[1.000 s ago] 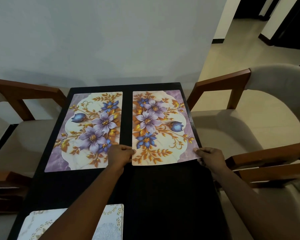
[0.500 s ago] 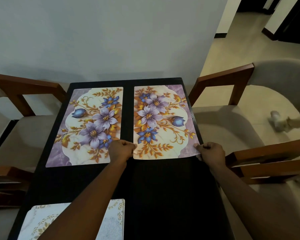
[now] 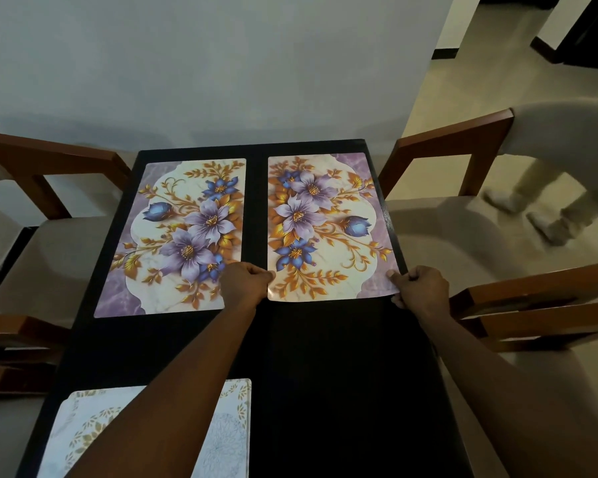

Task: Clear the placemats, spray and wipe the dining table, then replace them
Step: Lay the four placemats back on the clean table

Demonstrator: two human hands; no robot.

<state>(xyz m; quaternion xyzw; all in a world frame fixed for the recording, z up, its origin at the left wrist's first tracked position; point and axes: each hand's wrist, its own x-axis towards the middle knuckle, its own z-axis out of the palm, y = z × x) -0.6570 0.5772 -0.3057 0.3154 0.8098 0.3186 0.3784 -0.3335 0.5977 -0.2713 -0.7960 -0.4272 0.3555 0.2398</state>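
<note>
Head view

1. The table [image 3: 325, 374] is dark and runs away from the camera to a pale wall [image 3: 221, 63].
2. Two floral placemats lie side by side at the far end, apart, with a strip of bare table between them.
   - The left placemat [image 3: 183, 236] lies flat.
   - The right placemat [image 3: 325, 229] lies close to the right table edge.
3. The left grip [image 3: 246, 284] pinches the near left corner of the right placemat. Its fingers [image 3: 266, 276] curl at the corner. The back of this hand covers the near right corner of the left placemat.
4. The right grip [image 3: 422, 288] pinches the near right corner of the same placemat. The thumb [image 3: 394, 276] lies on top of the mat and the other fingers curl under its edge.
5. The near edge of the right placemat shows a glare at its left corner. It may be raised slightly off the table, but the view does not settle this.
6. A pale placemat [image 3: 80, 426] with a leaf border lies at the near left of the table. The left forearm partly covers it.
7. Wooden chairs with pale seats stand on both sides: a left chair [image 3: 49, 257] and a right chair [image 3: 446, 236].
8. Beyond the right chair, a person's legs [image 3: 546, 174] in pale trousers show on the floor, blurred.
</note>
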